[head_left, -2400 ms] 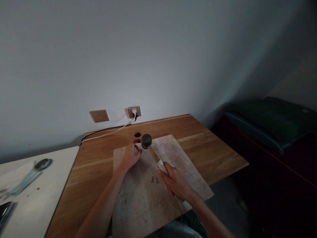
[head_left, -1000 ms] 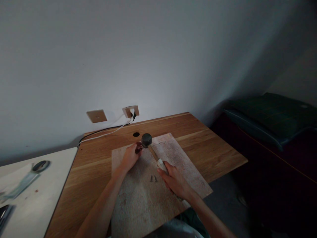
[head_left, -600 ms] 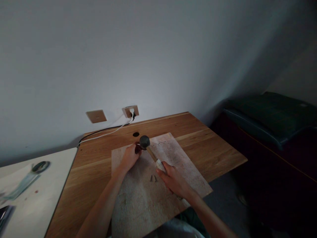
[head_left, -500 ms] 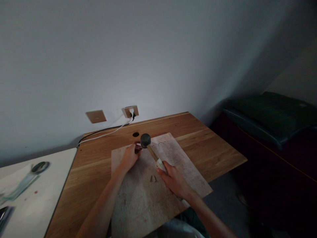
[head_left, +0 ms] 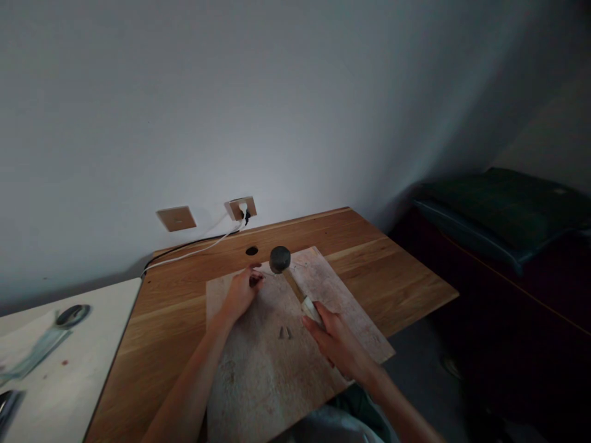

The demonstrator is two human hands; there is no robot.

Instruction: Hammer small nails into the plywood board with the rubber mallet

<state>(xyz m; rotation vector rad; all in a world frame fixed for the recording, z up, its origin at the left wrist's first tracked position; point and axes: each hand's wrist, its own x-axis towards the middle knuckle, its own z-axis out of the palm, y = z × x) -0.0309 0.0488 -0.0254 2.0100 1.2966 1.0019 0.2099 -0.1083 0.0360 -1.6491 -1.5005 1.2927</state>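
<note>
In the head view my right hand point(head_left: 339, 344) is closed around the white-wrapped grip of a rubber mallet point(head_left: 294, 285). Its dark round head point(head_left: 279, 261) is raised over the far part of a worn wooden board point(head_left: 258, 381). My left hand point(head_left: 241, 294) rests at the board's far left, its fingers curled together; what they pinch, if anything, is too small to make out. The mallet head is apart from these fingers, to their right. Two small metal screws or nails point(head_left: 285, 333) are on the board between my forearms.
The board lies on a wooden desk point(head_left: 388, 271) with a cable hole point(head_left: 252, 251). Cables point(head_left: 203, 247) run along the wall to a socket point(head_left: 241, 208). On the left, a white table point(head_left: 87, 363) bears a tape roll point(head_left: 72, 315). Dark green bedding point(head_left: 517, 209) lies at right.
My right hand has drawn the mallet to the right, so its head has moved away from my left fingers. My left hand stays about where it was.
</note>
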